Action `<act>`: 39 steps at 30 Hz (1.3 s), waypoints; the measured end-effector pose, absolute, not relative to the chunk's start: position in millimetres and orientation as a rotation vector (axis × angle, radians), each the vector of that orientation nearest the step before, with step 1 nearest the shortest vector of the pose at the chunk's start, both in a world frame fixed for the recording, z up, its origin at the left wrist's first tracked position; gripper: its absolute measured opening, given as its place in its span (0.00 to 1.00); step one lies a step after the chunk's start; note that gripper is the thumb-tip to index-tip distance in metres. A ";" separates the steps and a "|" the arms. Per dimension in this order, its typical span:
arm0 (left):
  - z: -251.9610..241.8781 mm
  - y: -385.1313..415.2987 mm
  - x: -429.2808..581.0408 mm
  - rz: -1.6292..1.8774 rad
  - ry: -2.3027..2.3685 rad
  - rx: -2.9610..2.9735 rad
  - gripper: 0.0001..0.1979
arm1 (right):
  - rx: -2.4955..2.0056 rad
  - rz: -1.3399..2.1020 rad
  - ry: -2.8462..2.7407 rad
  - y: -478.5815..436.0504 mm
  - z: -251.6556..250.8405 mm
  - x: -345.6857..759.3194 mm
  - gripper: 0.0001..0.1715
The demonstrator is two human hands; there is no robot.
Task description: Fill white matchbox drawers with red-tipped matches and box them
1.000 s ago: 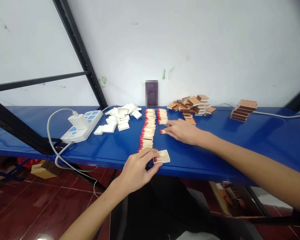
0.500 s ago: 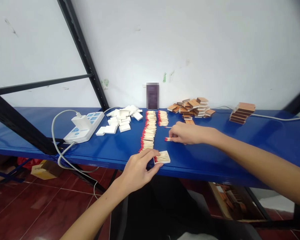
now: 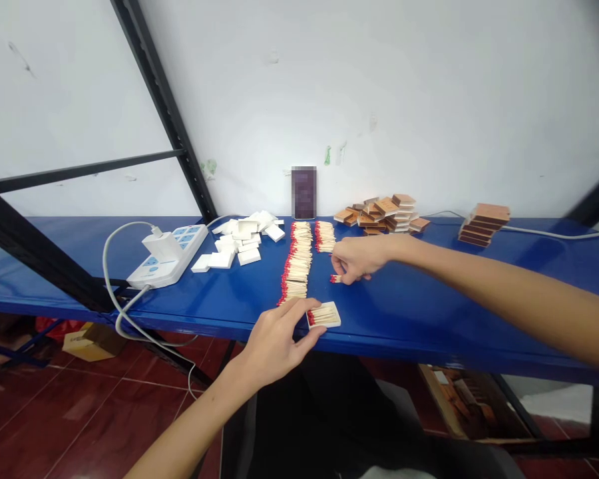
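Note:
My left hand (image 3: 279, 336) grips the near left end of a white matchbox tray (image 3: 335, 314) between thumb and fingers. Red-headed matches (image 3: 322, 313) lie inside the tray. Beyond it, my right hand (image 3: 354, 259) is closed low over the blue tabletop, with a few matches (image 3: 336, 279) sticking out at its fingertips; the rest of them is hidden by the hand. A long row of matches (image 3: 298, 259) runs away from the left hand, heads to the left. Next to its far end lies a shorter row of matches (image 3: 325, 237).
White empty trays (image 3: 237, 236) are heaped at the left, beside a power strip (image 3: 167, 259) with a plugged-in charger. Brown matchbox sleeves (image 3: 387, 211) form a pile at the back right, and a neat stack of matchboxes (image 3: 484, 223) stands farther right. Shelf posts (image 3: 164, 100) rise at the left.
My right hand has shifted slightly away and to the left. A single match that lay beside its fingers no longer shows. My left hand and the tray have stayed in place.

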State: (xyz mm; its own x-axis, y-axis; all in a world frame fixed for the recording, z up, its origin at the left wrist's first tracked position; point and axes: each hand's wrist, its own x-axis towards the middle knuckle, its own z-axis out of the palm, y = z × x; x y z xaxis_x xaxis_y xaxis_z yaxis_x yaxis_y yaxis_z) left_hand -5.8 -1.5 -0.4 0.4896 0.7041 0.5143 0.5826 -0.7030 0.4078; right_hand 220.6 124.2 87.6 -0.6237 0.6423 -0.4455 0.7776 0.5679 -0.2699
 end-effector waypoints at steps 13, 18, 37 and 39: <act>-0.2 -1.9 -6.9 0.990 1.103 2.529 0.13 | 1.132 -0.343 2.752 113.3 78.3 222.3 0.06; -1.4 -1.8 -6.6 0.990 1.108 2.529 0.13 | 1.127 -0.357 2.756 109.8 77.9 220.9 0.04; 0.1 -2.7 -6.5 0.963 1.141 2.514 0.16 | 1.011 -0.218 2.751 106.3 78.7 219.3 0.09; 0.3 -2.5 -6.4 0.963 1.145 2.509 0.16 | 1.005 -0.243 2.745 105.2 78.8 220.0 0.09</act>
State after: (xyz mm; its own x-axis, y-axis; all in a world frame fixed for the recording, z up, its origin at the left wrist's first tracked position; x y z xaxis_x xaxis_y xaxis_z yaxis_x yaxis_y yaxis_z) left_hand -6.4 -2.5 0.3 0.4820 0.7369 0.4739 0.5929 -0.6726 0.4428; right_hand 220.0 105.2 78.8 -0.7460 0.6172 -0.2501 0.6515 0.7542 -0.0821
